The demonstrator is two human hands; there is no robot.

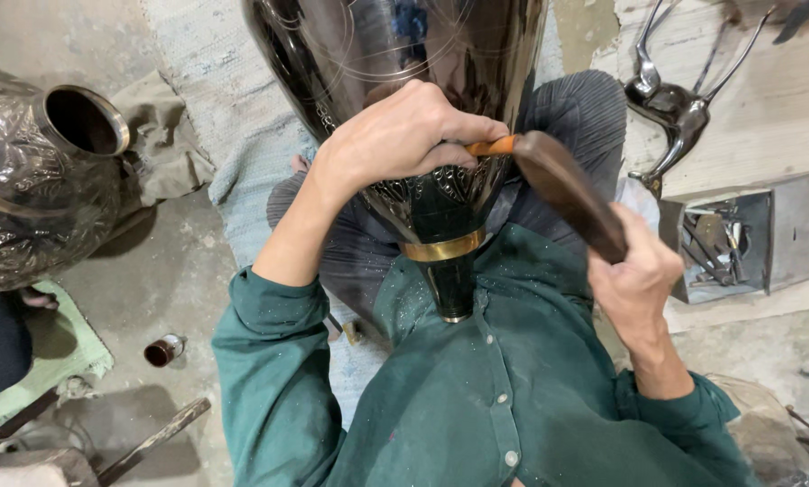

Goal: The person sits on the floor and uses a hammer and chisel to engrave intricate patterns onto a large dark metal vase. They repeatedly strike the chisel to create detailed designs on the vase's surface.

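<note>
Engraving work is under way on a large dark metal vase point(395, 54), which lies tipped toward the person, its narrow foot and brass-coloured band point(442, 248) pressed against the green shirt point(476, 388) at the chest. The left hand point(404, 135) rests on the vase's lower body, its fingers point(458, 135) curled and pressed together around a thin orange-handled chisel point(493, 145) set against the surface. The right hand point(634, 275) is closed tightly around the handle of a dark wooden mallet point(567, 189), whose head sits just at the chisel's end. A ring of finely cut pattern already shows on the vase just under the left hand, while the broad upper body carries only a few thin scratched lines (guide marks, by the look of them), so most of the surface appears left to cut; how much lies on the hidden far side cannot be told. On the floor at the left lies a second vase point(34, 171), richly embossed all over. At the right a metal box point(788, 230) holds small tools, with polished metal pieces point(675, 99) beyond it.
</note>
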